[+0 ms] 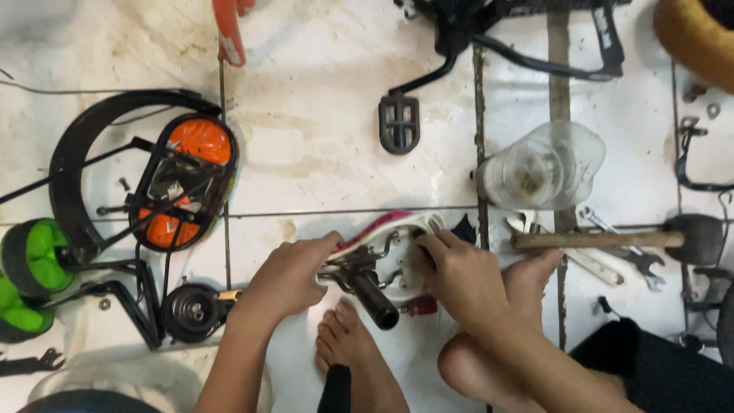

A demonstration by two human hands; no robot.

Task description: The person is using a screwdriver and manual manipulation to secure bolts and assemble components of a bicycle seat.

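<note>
So your left hand (287, 275) and right hand (459, 277) both grip the seat (397, 237) — upside down on the floor, just above your toes. A black post (373, 300) sticks out of its metal clamp, so it looks partly put together; how tight it is, you can't tell. The seat is smooth white plastic with curly springs. Right of the seat lie a wooden hammer (604, 239) and a clear jar (543, 167).

Bare forearms, no sleeves, no rings or watch — bare feet (359, 344) too, and dark shorts (657, 367) at the right.
</note>
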